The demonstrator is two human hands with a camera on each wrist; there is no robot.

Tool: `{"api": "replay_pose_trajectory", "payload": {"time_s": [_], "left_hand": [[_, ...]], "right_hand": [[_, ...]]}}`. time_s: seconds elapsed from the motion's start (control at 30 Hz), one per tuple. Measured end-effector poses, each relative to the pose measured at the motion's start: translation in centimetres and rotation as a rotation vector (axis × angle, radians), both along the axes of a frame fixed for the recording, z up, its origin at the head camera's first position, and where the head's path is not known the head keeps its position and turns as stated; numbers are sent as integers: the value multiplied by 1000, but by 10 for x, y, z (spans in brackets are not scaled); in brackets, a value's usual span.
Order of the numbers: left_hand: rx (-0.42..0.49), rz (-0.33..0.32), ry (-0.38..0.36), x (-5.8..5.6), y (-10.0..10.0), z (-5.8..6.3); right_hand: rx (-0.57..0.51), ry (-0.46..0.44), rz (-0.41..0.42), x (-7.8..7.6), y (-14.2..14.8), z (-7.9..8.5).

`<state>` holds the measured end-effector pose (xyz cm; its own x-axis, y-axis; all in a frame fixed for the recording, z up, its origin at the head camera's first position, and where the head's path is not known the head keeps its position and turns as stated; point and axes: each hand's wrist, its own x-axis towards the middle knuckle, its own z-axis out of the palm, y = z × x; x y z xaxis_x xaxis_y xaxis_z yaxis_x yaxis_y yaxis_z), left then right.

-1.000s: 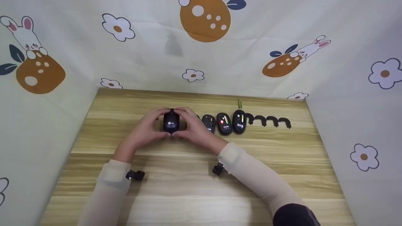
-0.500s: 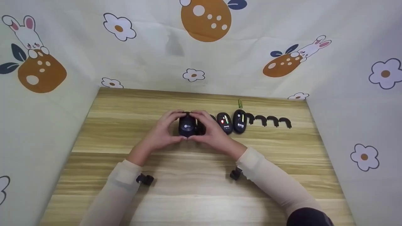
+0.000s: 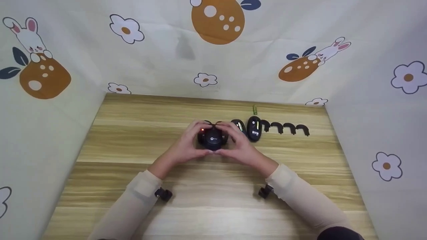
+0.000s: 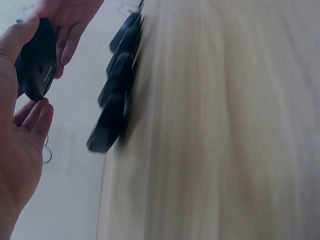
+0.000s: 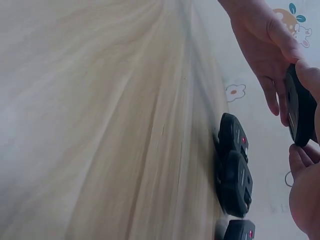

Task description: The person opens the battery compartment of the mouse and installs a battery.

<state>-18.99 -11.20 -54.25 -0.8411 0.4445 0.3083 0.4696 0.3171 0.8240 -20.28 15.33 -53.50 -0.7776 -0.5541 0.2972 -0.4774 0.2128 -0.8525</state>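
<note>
Both hands hold a black computer mouse [image 3: 212, 137] between them, its logo side facing up. My left hand [image 3: 186, 145] grips its left side, with fingertips at the far end and thumb at the near end. From the other side, my right hand [image 3: 243, 148] pinches it the same way. In the wrist views the mouse [image 4: 39, 62] is lifted off the table. Below and beside it, a row of upturned mice partly hides behind the hands; one mouse [image 3: 254, 129] at the right end shows a battery in its open slot.
Several black curved covers, one of them a cover [image 3: 302, 129] at the far right, line up right of the mice. A loose green battery [image 3: 255, 110] lies behind the row. Patterned cloth walls [image 3: 160, 66] border the wooden table [image 3: 213, 200] at the back and sides.
Both hands have carried the mouse to the right and slightly nearer, over the row. More of the row is now covered; a small red light shows at its left end.
</note>
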Motion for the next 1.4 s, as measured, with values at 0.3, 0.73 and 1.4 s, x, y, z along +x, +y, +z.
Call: {"api": "replay_pose_trajectory", "payload": {"time_s": [0.3,0.73,1.4], "left_hand": [[24,-11,78,2,22,-7],[109,-8,21,13,39,-10],[251,-41,68,17,52,-6]], "right_hand": [[-25,59,-11,21,14,30],[7,109,-7,19,34,5],[-154,222,-70,21,36,-6]]}}
